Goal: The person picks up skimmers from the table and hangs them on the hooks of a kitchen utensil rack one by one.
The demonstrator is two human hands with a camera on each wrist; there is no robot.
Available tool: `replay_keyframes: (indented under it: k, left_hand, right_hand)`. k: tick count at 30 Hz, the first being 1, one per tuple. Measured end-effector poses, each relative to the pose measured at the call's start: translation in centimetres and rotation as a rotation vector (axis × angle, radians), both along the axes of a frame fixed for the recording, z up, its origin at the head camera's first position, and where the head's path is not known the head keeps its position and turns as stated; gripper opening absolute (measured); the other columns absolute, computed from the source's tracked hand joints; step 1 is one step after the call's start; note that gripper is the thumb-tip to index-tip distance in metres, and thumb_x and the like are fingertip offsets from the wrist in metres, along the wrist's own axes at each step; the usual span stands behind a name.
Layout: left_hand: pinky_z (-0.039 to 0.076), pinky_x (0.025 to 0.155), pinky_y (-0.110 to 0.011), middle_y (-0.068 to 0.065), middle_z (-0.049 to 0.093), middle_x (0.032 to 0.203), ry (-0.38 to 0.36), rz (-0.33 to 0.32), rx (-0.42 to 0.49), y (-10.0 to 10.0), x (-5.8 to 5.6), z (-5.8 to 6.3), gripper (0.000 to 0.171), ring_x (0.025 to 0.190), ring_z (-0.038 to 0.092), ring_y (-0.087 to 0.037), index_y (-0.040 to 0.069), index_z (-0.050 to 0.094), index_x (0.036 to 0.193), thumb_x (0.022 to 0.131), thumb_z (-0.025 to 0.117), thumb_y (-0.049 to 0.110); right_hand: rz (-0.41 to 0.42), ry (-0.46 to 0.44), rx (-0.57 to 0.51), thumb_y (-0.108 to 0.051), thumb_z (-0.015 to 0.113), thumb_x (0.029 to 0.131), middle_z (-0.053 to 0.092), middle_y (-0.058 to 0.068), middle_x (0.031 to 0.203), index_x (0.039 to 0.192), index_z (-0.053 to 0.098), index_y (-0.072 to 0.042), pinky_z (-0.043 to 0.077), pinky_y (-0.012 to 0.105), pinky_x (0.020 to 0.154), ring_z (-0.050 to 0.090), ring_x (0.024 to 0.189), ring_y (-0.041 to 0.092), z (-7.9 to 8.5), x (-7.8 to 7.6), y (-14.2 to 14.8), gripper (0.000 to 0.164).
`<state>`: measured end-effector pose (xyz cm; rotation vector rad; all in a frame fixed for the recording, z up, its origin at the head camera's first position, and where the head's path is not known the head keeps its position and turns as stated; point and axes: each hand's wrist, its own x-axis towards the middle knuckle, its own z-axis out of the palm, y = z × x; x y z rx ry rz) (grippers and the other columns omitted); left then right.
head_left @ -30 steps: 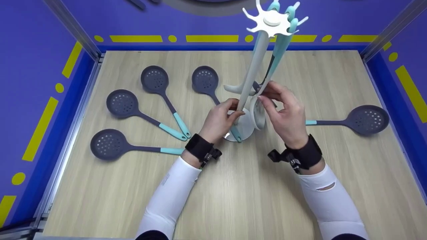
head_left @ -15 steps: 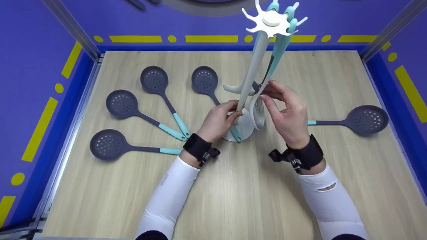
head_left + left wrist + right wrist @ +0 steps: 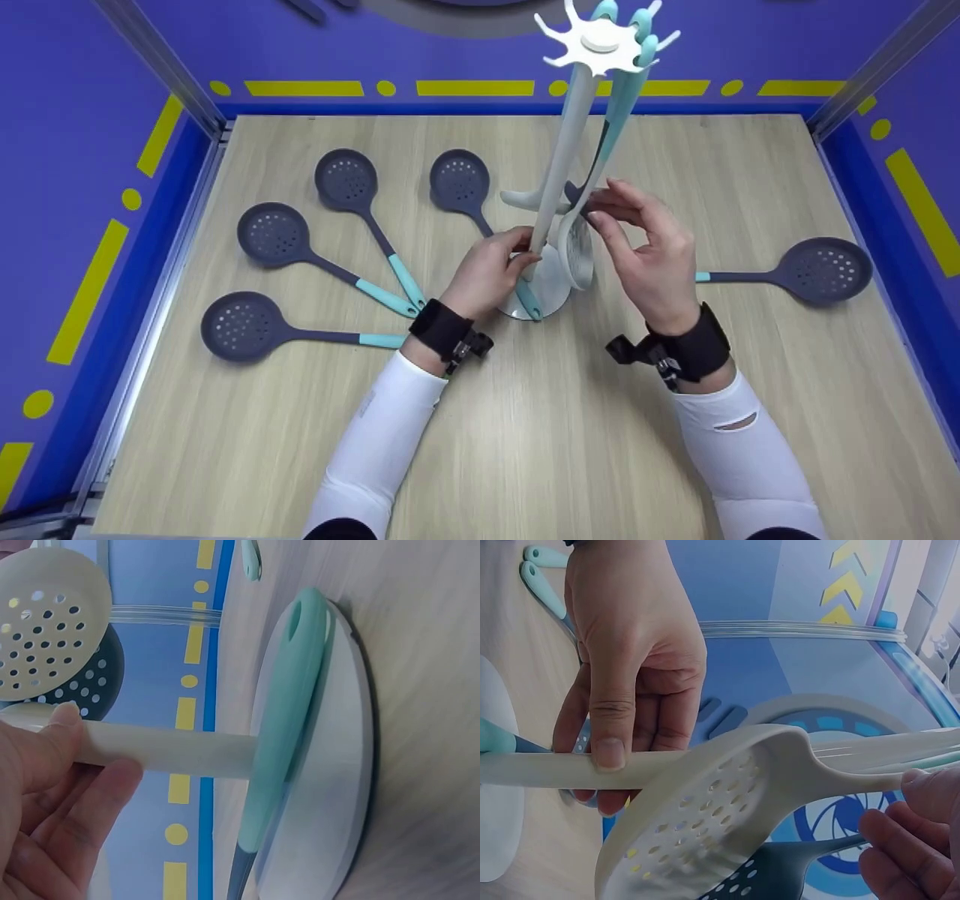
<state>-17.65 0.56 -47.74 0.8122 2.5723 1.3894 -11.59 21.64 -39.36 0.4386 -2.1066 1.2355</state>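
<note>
Utensil stand (image 3: 568, 142), head view: smooth, pale grey, slender post, round base, star-shaped top; held slightly tilted by the left hand (image 3: 487, 274), thumb and fingers pinching the lower post. Cream perforated skimmer with turquoise handle (image 3: 576, 259): hung between the hands, just left of the right hand (image 3: 656, 255), the nearer; long axis steep, bowl low, handle rising away from the person to the top. Right thumb and fingers bent at its neck; pinching or merely touching, cannot tell. Dark grey perforated skimmers with turquoise handles, on a pale wood-grain tabletop (image 3: 487, 450): three fanned to the left of the left hand, one (image 3: 460, 180) beyond it with its shaft passing behind the fingers, one (image 3: 825, 270) to the right of the right hand.

Left wrist view: left thumb and fingers on opposite sides of the post. Shown here unobstructed: handle end of the skimmer beyond the left hand, crossing over the base in front of the post's foot. Second hanging skimmer, dark grey (image 3: 114, 673), partly covered by the cream bowl.

Right wrist view: perforated hollow of the cream bowl laid open, nearly edge-on from the head. Right thumb tip at the neck, other fingers curled beneath, with a visible gap.
</note>
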Motion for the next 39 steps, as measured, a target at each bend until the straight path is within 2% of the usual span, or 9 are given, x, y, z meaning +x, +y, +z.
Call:
replay_keyframes:
  k: [11, 21, 39]
  left_hand:
    - [0.058, 0.094, -0.027, -0.003, 0.075, 0.125, 0.039, 0.005, 0.011, 0.07, 0.0, -0.39, 0.027, 0.114, 0.07, -0.012, 0.013, 0.068, 0.13, 0.104, 0.066, 0.021]
    - [0.058, 0.097, -0.028, -0.003, 0.074, 0.127, 0.032, 0.026, -0.025, 0.18, 0.24, -0.09, 0.028, 0.118, 0.07, -0.013, 0.015, 0.067, 0.132, 0.106, 0.064, 0.023]
    - [0.059, 0.094, -0.026, -0.003, 0.076, 0.123, 0.036, 0.056, 0.014, 0.42, 0.19, -0.46, 0.026, 0.115, 0.071, -0.012, 0.014, 0.069, 0.128, 0.104, 0.067, 0.023]
  right_hand:
    - [-0.007, 0.01, 0.001, 0.002, 0.076, 0.093, 0.077, 0.007, 0.118, 0.132, 0.068, -0.005, 0.058, 0.023, 0.095, 0.075, 0.105, 0.02, -0.02, -0.05, 0.13, 0.04]
    - [-0.024, 0.0, 0.011, -0.001, 0.076, 0.094, 0.078, 0.005, 0.118, 0.132, 0.069, -0.007, 0.057, 0.021, 0.095, 0.075, 0.105, 0.02, -0.07, -0.05, 0.14, 0.04]
    - [-0.012, 0.027, 0.013, -0.001, 0.075, 0.095, 0.078, 0.005, 0.118, 0.133, 0.068, -0.006, 0.058, 0.023, 0.095, 0.075, 0.106, 0.02, -0.17, -0.24, 0.37, 0.039]
